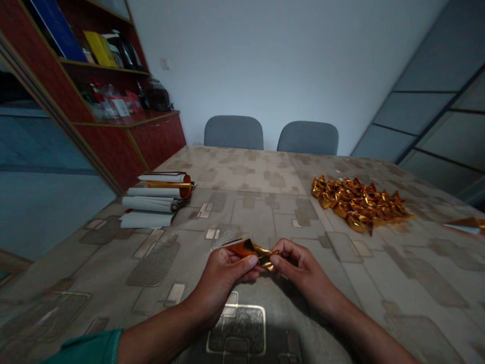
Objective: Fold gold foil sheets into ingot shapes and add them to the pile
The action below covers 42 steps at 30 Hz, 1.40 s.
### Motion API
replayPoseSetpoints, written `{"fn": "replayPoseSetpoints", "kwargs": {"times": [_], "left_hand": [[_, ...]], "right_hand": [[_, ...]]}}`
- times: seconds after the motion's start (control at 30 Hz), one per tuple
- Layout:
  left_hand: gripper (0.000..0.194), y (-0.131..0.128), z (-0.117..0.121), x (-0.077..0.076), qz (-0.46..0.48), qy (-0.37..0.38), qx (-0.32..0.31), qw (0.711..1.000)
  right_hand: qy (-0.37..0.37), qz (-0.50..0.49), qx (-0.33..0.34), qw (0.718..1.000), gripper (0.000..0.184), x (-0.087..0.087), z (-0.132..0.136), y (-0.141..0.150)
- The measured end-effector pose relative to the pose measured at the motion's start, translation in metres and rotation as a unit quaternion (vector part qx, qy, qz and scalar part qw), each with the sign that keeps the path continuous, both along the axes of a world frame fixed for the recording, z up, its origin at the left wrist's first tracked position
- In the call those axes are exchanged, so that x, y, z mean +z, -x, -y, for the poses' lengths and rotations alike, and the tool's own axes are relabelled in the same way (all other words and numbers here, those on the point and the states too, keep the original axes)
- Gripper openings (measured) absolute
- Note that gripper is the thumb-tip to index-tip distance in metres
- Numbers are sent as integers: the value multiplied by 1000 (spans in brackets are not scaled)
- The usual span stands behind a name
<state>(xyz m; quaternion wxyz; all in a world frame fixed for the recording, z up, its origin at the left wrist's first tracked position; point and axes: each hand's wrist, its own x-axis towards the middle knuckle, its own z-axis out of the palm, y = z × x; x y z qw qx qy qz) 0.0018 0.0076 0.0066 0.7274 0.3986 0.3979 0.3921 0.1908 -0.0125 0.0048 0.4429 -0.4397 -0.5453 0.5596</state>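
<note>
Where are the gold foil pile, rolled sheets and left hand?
gold foil pile (pixel 359 203): head view, middle of the heap
rolled sheets (pixel 148 205): head view, middle roll
left hand (pixel 220 284): head view, back of hand

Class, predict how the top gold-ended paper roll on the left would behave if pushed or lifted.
The paper roll would probably roll away if pushed, since its rounded body lies on other rolled sheets. It is likely light for its size, being thin wound sheet. Lifted, it may sag or loosen, as those sheets look limp.

Dim, cool light, soft shadow below the hands (pixel 222 283), wide-angle bowing at the edges.
</note>
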Motion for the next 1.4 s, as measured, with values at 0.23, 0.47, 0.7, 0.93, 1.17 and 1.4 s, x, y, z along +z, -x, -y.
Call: {"fn": "replayPoseSetpoints", "kwargs": {"times": [0.23,0.47,0.7,0.93,1.17,1.4], "left_hand": [[40,-4,0,-1,-5,-13,22,1000],[35,-2,-1,-3,-61,-150,112,980],[10,11,-5,7,-284,-520,106,799],[16,11,-11,6,-313,-668,59,673],[13,9,-14,7,-248,-680,80,686],[19,9,-14,14,-24,-92,159,983]], "right_hand": [[2,-7,-5,1000,41,5,1,5],[31,-34,-24,999,40,6,2,8],[70,-67,-29,995,40,3,3,7],[95,-132,-16,986,40,3,5,11],[59,-151,25,986,32,6,10,12],[-119,70,-140,981,18,11,4,-8]]}}
